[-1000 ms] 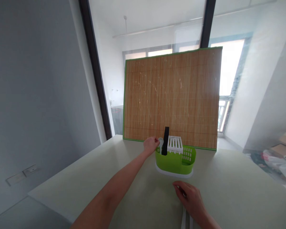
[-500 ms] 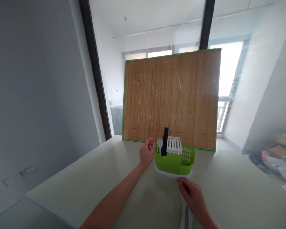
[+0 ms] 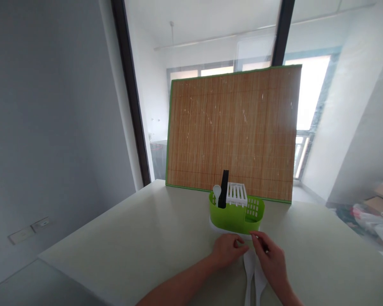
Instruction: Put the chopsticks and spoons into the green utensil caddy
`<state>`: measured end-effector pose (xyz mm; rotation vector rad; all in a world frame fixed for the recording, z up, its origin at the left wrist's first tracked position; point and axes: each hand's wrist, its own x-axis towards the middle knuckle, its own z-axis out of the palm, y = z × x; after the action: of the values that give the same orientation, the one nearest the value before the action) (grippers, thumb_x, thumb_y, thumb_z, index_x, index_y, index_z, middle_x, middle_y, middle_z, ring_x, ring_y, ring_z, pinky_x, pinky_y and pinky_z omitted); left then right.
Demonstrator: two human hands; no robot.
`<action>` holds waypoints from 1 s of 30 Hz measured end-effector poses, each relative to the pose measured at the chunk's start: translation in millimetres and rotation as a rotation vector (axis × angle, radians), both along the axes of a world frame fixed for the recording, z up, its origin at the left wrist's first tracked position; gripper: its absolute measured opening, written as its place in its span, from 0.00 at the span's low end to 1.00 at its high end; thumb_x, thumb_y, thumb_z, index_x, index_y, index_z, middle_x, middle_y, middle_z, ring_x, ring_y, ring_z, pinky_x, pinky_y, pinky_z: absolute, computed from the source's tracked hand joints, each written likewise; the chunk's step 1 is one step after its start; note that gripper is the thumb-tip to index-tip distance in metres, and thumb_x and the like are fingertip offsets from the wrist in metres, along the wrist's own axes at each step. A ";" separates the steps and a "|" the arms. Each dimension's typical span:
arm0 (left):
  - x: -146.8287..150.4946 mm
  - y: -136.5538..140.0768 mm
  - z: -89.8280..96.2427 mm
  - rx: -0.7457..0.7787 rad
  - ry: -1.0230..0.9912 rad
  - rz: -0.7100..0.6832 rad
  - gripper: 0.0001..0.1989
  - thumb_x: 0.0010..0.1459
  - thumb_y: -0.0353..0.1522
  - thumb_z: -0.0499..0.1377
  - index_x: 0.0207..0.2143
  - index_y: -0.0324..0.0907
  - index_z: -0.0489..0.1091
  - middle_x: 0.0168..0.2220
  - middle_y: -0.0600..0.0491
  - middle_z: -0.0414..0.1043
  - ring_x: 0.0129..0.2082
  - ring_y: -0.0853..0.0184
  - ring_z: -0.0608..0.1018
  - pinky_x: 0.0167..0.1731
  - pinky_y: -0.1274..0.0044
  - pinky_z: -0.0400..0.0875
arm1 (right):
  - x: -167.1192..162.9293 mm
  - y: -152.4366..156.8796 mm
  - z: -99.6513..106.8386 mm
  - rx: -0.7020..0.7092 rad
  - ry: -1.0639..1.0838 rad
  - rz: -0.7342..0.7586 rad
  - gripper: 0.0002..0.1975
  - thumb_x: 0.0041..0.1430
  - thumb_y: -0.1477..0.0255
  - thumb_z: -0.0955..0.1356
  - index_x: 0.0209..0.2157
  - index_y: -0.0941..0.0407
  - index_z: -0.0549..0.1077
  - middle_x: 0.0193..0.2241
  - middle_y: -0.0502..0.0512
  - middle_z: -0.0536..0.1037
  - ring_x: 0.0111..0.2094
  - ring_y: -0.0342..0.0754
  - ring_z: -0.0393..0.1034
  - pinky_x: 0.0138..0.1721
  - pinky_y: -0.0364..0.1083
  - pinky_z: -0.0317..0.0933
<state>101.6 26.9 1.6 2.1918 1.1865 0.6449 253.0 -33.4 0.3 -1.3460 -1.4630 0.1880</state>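
Observation:
My left hand is just in front of the green basket, its fingers bent and the thumb a little apart, with nothing visible in it. Close by on the right, my right hand has its fingertips pinched together near the basket's white base; whether they hold something is hidden. Below the hands, a white spatula-like utensil lies on the table beside a second white utensil, partly covered by my right hand. In the basket's left end stand a small white spoon and a long black object.
A white slatted rack sits on the basket's middle. Behind it, a bamboo mat with green edging stands upright on the white table. A wall rises at the left; boxes and bags lie beyond the table at right.
My left hand has come from the basket's left side down and right to its front, close to my right hand. My right hand has shifted slightly right and up. The view has shifted a little.

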 end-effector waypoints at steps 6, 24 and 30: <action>12.8 5.3 -4.9 -0.058 0.054 -0.055 0.22 0.49 0.49 0.55 0.37 0.44 0.76 0.28 0.53 0.75 0.27 0.67 0.74 0.27 0.78 0.62 | -1.8 -1.0 0.6 -0.018 -0.019 0.028 0.16 0.59 0.60 0.62 0.36 0.57 0.72 0.25 0.50 0.75 0.22 0.43 0.67 0.26 0.39 0.59; -37.5 -17.5 58.1 0.685 -0.294 0.066 0.08 0.58 0.34 0.53 0.35 0.42 0.71 0.27 0.55 0.73 0.25 0.73 0.71 0.27 0.81 0.62 | -16.1 -2.3 -3.8 -0.140 -0.113 0.264 0.17 0.59 0.60 0.62 0.43 0.58 0.69 0.17 0.43 0.59 0.19 0.42 0.56 0.22 0.40 0.51; -52.6 -23.6 55.2 0.943 -0.237 -0.011 0.05 0.58 0.30 0.54 0.37 0.42 0.68 0.27 0.54 0.73 0.25 0.72 0.72 0.27 0.80 0.61 | -32.4 -2.5 -12.9 -0.232 -0.208 0.374 0.13 0.59 0.63 0.62 0.31 0.57 0.71 0.17 0.44 0.61 0.19 0.41 0.54 0.22 0.40 0.47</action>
<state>49.0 3.3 56.8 2.7146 0.8095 1.6626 220.6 -35.8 -12.6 -1.2909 -1.9118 0.4829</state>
